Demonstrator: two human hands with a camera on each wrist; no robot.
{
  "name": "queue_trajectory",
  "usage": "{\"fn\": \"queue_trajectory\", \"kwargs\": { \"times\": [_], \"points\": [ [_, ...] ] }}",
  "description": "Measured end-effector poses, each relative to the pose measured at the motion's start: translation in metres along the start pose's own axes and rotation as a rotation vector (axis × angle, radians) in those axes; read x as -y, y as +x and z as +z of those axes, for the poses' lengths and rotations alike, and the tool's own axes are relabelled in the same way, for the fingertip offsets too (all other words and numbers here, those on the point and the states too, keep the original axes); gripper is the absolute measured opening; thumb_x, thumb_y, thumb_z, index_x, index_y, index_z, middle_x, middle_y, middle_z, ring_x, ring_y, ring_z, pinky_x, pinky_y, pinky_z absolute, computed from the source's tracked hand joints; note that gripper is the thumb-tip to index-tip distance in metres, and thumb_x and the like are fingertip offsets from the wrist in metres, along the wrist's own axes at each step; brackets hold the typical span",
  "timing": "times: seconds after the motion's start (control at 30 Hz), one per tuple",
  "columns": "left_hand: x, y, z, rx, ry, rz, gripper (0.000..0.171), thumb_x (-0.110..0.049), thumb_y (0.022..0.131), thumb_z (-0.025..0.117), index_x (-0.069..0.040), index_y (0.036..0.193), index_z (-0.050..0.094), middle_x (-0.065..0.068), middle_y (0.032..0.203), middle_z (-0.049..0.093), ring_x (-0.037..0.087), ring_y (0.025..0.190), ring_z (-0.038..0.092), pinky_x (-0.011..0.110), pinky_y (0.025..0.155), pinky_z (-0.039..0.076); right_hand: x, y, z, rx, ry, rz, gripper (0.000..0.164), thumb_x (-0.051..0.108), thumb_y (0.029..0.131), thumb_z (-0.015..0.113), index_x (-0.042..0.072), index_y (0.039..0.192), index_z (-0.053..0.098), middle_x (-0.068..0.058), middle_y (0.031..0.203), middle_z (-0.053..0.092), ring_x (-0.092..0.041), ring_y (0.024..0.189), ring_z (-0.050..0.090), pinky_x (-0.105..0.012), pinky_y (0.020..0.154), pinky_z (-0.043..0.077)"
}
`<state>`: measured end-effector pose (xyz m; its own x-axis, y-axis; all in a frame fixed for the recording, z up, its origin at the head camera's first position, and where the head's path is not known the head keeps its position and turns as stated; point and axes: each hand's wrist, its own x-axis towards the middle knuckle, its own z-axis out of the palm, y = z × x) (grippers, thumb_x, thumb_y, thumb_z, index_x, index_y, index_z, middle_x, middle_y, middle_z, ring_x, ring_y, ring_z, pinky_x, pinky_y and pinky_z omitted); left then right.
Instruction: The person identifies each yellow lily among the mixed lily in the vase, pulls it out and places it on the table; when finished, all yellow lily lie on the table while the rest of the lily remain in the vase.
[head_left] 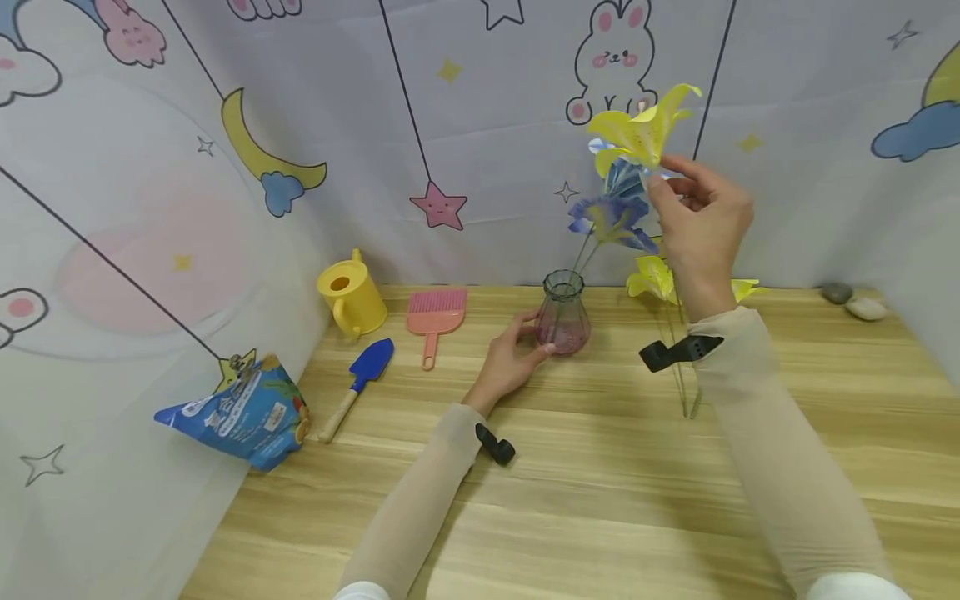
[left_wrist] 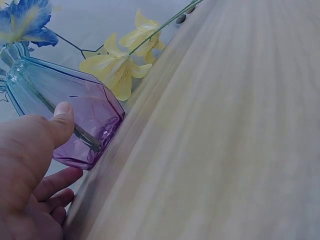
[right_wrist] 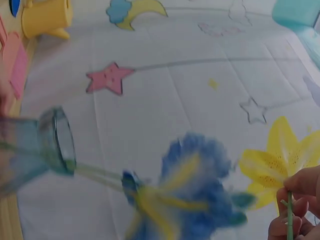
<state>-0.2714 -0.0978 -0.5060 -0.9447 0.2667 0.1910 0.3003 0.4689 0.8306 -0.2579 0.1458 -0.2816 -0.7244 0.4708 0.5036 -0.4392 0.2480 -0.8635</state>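
A glass vase (head_left: pixel 570 327), bluish at the neck and purple at the base, stands upright near the back of the table. My left hand (head_left: pixel 504 368) holds its lower part, with the thumb (left_wrist: pixel 63 120) against the near side. Blue artificial irises (head_left: pixel 611 218) lean out of the vase to the right, their stems (left_wrist: pixel 45 100) visible through the glass. Above and right of them, my right hand (head_left: pixel 708 221) pinches a yellow artificial lily (head_left: pixel 637 137) by its green stem (right_wrist: pixel 290 215), just under the bloom. The lily is raised higher than the irises.
More yellow lilies (head_left: pixel 654 279) lie behind my right forearm. Two stones (head_left: pixel 866 309) sit at the back right. Leftward are a pink dustpan-like toy (head_left: pixel 435 321), a blue toy trowel (head_left: pixel 371 360), a yellow watering can (head_left: pixel 360 296) and a blue bag (head_left: pixel 251 421). A printed curtain (head_left: pixel 495 125) hangs behind.
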Motion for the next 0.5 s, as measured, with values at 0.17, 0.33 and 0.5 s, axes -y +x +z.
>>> {"fn": "queue_trajectory", "kwargs": {
  "times": [0.17, 0.33, 0.5],
  "points": [
    [0.001, -0.001, -0.001, -0.005, 0.002, 0.012, 0.065, -0.036, 0.101, 0.077, -0.026, 0.159, 0.049, 0.016, 0.145, 0.071, 0.033, 0.144, 0.061, 0.056, 0.123, 0.045, -0.009, 0.003, -0.039, -0.11, -0.016, 0.076, 0.024, 0.015, 0.094, 0.082, 0.017, 0.118, 0.085, 0.019, 0.081, 0.071, -0.001, 0.071, 0.064, -0.019, 0.073, 0.049],
    [0.0, -0.001, -0.002, -0.008, -0.002, 0.015, 0.066, -0.036, 0.1, 0.078, -0.028, 0.159, 0.048, 0.015, 0.144, 0.071, 0.032, 0.145, 0.06, 0.055, 0.124, 0.045, -0.026, 0.003, -0.073, -0.194, -0.039, 0.134, 0.025, 0.011, 0.093, 0.082, 0.016, 0.117, 0.085, 0.02, 0.08, 0.071, 0.001, 0.071, 0.063, -0.016, 0.074, 0.05],
    [0.0, -0.001, -0.001, 0.004, -0.003, 0.021, 0.066, -0.038, 0.101, 0.077, -0.028, 0.159, 0.048, 0.015, 0.145, 0.07, 0.032, 0.145, 0.06, 0.056, 0.123, 0.045, -0.044, 0.0, -0.105, -0.267, -0.067, 0.182, 0.025, 0.01, 0.093, 0.081, 0.015, 0.117, 0.085, 0.02, 0.08, 0.07, 0.001, 0.07, 0.062, -0.015, 0.073, 0.051]
  ]
}}
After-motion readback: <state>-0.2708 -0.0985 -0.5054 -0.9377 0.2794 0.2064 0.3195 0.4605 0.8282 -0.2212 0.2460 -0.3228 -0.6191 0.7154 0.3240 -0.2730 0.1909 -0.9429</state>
